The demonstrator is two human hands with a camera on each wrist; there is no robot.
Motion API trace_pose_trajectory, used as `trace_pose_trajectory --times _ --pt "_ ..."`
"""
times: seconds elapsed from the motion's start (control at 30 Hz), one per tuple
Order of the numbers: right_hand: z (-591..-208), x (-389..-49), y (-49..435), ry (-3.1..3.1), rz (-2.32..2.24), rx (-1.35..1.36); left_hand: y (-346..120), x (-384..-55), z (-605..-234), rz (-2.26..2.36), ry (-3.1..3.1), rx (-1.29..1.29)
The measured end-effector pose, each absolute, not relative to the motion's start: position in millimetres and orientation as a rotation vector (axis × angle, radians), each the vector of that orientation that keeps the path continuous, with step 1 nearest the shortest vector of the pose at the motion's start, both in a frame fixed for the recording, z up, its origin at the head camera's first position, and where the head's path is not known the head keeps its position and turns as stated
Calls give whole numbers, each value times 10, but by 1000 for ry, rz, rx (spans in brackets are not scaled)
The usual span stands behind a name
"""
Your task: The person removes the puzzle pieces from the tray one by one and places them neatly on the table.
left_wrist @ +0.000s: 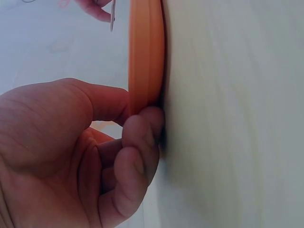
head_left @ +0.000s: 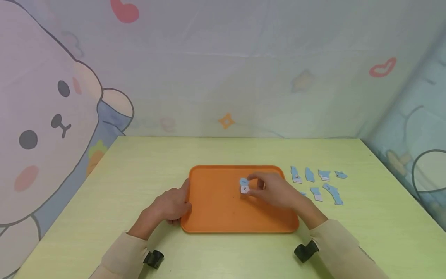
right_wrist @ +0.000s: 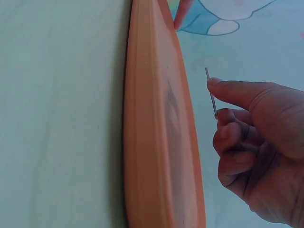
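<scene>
An orange tray [head_left: 216,209] lies on the table in front of me. My left hand [head_left: 173,203] grips its left rim; in the left wrist view the thumb is at the tray's rim [left_wrist: 145,57] and the fingertips [left_wrist: 137,130] curl against its side by the tabletop. Above the tray, right of its middle, my right hand [head_left: 275,190] pinches a small flat blue-and-white jigsaw piece [head_left: 244,186] between thumb and fingers. The right wrist view has this piece [right_wrist: 211,91] edge-on, apart from the tray; its printed face is hidden there.
Several loose blue-and-white jigsaw pieces [head_left: 333,193] lie on the table right of the tray, one partly hidden by my right hand. The pale yellow-green table [head_left: 156,155] ends at a printed cloth backdrop [head_left: 195,85] with a cartoon bear at left.
</scene>
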State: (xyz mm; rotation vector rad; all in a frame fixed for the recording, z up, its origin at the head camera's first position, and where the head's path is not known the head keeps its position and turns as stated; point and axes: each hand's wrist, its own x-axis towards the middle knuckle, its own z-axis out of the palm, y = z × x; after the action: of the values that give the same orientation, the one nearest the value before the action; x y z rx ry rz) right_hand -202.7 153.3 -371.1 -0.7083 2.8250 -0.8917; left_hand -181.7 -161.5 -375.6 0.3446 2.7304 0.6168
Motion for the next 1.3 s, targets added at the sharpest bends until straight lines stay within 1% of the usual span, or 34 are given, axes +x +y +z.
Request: trace_pose_trajectory --times 0.47,0.63,1.3 --pt "-3793 -1982 1854 2837 -925 -674 -1624 -1833 -3747 658 2722 394" --pt "-3809 -1972 1902 2831 -927 -629 -1624 -1838 -3755 652 2725 399" --pt "-3838 -1961 2131 2809 -930 -603 -1647 -1809 -3725 692 2711 400"
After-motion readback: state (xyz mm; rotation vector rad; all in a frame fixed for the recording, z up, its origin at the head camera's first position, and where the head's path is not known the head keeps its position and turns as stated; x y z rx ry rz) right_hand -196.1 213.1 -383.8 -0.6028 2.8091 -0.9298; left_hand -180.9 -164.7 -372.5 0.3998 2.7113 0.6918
